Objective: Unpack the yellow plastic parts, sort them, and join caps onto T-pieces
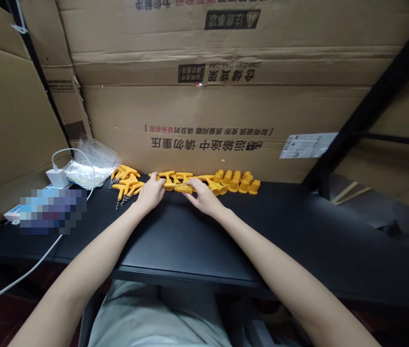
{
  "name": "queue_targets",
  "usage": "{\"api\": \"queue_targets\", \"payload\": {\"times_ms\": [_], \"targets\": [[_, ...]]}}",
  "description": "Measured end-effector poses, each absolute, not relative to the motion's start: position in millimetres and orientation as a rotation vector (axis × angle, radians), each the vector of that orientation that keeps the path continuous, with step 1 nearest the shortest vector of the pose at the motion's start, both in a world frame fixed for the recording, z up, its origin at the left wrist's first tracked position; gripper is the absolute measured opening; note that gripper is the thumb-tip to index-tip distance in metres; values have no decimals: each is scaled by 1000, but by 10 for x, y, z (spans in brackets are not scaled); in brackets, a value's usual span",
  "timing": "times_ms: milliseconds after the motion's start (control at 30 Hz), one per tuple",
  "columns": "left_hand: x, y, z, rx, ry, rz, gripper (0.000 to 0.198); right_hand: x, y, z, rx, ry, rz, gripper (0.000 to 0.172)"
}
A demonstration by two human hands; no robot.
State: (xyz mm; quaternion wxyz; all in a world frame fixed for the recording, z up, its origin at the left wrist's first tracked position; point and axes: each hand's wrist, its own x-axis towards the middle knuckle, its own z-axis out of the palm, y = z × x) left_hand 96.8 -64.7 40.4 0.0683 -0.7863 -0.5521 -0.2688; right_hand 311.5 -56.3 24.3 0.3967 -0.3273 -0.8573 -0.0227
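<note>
My left hand is closed, its fingertips pinching the yellow end of a corkscrew whose metal spiral points right. My right hand has its thumb and fingers closed around a small yellow plastic piece beside that spiral. Whether the two yellow parts touch is too small to tell. Behind my hands lies a row of yellow T-shaped handles. Left of my left hand, several yellow corkscrews lie in a pile with spirals showing. Several yellow cup-shaped caps stand right of my right hand.
A black table runs beneath, backed by a printed cardboard sheet. On the left are a clear plastic bag, a white charger with its cable, and a blurred-out item. A black metal post rises at right.
</note>
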Motion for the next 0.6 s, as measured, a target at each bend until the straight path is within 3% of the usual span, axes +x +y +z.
{"api": "queue_targets", "payload": {"times_ms": [600], "targets": [[892, -606, 415, -2254, -1891, -555, 27, 3251, -440, 176, -949, -2099, -62, 23]]}}
